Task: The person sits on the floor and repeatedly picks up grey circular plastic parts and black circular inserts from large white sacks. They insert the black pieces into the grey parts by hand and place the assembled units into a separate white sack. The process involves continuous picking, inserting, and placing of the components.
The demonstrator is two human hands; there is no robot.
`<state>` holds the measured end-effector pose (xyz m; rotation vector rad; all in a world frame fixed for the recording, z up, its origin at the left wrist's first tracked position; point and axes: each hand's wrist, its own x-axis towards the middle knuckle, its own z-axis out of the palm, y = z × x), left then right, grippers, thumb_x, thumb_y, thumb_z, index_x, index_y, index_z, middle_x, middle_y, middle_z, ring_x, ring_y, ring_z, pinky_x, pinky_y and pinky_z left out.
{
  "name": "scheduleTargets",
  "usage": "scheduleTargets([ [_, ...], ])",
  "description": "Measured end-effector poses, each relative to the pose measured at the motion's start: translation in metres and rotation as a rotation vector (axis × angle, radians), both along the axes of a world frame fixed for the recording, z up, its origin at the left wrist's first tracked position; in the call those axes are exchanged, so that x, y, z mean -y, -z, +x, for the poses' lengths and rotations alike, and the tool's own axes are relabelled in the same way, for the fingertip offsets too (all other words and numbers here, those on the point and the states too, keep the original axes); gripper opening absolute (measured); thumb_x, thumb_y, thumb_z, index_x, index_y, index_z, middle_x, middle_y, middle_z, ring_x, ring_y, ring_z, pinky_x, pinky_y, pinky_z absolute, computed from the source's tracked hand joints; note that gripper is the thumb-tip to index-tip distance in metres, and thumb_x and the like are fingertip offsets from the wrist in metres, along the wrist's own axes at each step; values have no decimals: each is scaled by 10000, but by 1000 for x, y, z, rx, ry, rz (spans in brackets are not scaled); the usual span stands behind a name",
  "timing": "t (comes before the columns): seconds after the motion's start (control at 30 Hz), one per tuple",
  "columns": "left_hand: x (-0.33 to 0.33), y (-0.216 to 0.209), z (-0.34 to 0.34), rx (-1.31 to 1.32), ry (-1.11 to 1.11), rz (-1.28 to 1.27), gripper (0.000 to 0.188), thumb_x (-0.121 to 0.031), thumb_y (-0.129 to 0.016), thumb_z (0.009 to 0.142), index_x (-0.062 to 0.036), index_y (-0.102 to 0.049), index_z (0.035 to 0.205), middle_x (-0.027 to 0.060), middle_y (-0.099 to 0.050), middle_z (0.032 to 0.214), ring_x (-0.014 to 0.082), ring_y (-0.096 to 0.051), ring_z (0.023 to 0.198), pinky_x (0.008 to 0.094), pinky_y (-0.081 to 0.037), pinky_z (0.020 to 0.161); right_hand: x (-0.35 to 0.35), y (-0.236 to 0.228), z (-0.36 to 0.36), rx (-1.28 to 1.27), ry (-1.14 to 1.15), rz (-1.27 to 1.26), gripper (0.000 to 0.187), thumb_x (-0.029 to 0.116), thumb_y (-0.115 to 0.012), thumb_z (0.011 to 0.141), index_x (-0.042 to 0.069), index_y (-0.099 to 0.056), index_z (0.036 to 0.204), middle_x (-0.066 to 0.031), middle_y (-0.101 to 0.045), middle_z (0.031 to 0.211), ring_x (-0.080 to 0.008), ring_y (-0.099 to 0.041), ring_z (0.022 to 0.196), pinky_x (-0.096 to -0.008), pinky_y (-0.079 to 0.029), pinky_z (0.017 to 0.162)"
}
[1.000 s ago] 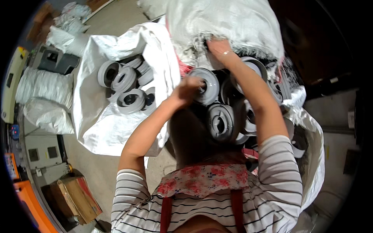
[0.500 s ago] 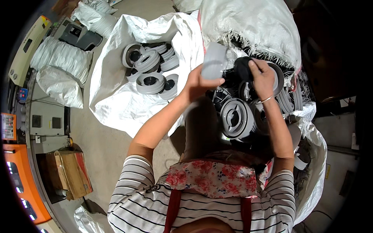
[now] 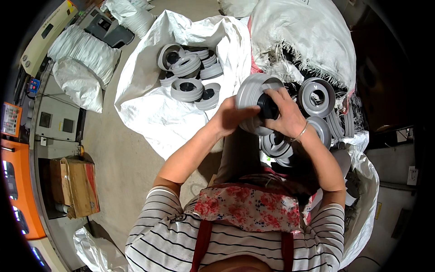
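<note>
My left hand (image 3: pixel 228 117) grips a grey ribbed plastic ring (image 3: pixel 248 93) by its outer side, in front of my lap. My right hand (image 3: pixel 288 113) is closed around a black round plastic part (image 3: pixel 267 107), which sits at the ring's opening; whether it is fully inside, I cannot tell. Part of the ring's lower side is smeared by motion. Just beyond my right hand, a grey flanged ring (image 3: pixel 317 97) leans in a pile of similar parts, and more grey rings (image 3: pixel 275 146) lie below my hands.
Ahead to the left, an open white woven sack (image 3: pixel 140 106) holds several grey rings with black centres (image 3: pixel 186 89). A bulky frayed white sack (image 3: pixel 303 34) stands at the far right. White bags (image 3: pixel 84 54), a cardboard box (image 3: pixel 81 187) and an orange machine (image 3: pixel 18 188) line the left side.
My hands have come together and nearer to my body. The black part, held apart from the grey ring before, is now at its opening. The ring has turned to face my right hand.
</note>
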<state>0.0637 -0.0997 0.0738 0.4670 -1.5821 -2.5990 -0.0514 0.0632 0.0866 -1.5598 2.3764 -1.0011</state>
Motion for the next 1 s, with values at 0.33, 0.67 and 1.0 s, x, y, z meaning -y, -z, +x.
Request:
scheduleTargets([
  [0.33,-14,-22,12,101,123,-239,404,-96,-698,793,-28,-548,1162,73,-615,1023,131,-604,851,300,-519,722,2,20,2,105,81,-359,592,121,-731,616,38,-534,1167,-131,-569,940,-265,-590,830,-336,-486,772],
  [0.67,0,24,18,-523,113,-1312,805,-89,-768,685,-25,-339,1362,186,-426,1349,346,-423,1250,400,-378,1018,12,28,3,1555,23,-557,294,83,-518,880,-50,-537,1141,-56,-618,961,-100,-593,760,-219,-492,704],
  [1.0,15,26,33,-466,320,-1035,609,-64,-725,701,-11,-485,1257,241,-294,1436,409,-291,1324,464,-255,1095,21,30,8,931,5,-525,263,172,-462,925,-3,-591,1073,-74,-633,897,-136,-631,755,-260,-531,636],
])
